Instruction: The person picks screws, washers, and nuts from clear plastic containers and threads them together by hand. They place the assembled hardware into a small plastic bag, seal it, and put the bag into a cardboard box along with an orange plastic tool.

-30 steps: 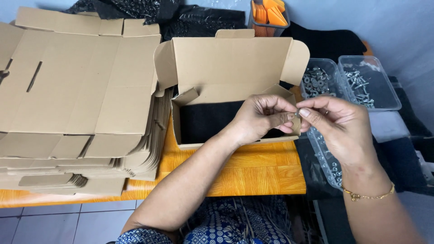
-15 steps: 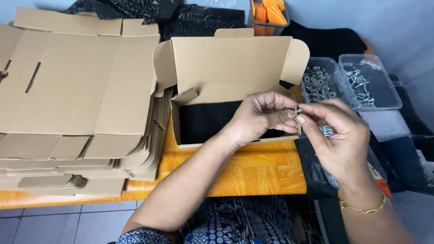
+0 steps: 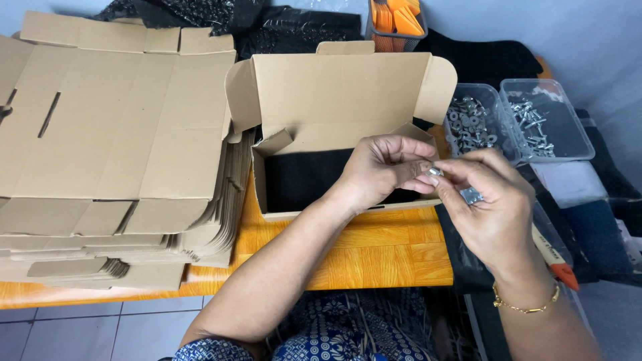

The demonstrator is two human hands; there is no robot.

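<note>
head view, hands: left hand and right hand are meeting over the open brown cardboard box, fingertips pinching a small silver metal screw between them.
right hand extra: is also cradling a small shiny metal nut against the fingers.
handling: screw is looking light, rigid, smooth, likely slippery; best pinched at head or shank with fingertips.
box contents: black soft fabric lining is sitting inside, matte.
left side: stack of flat brown corrugated cardboard blanks is lying stiff and layered.
right side: two clear plastic tubs of silver hardware are sitting just beside the box.
surface: orange wooden tabletop, visible grain.
</note>
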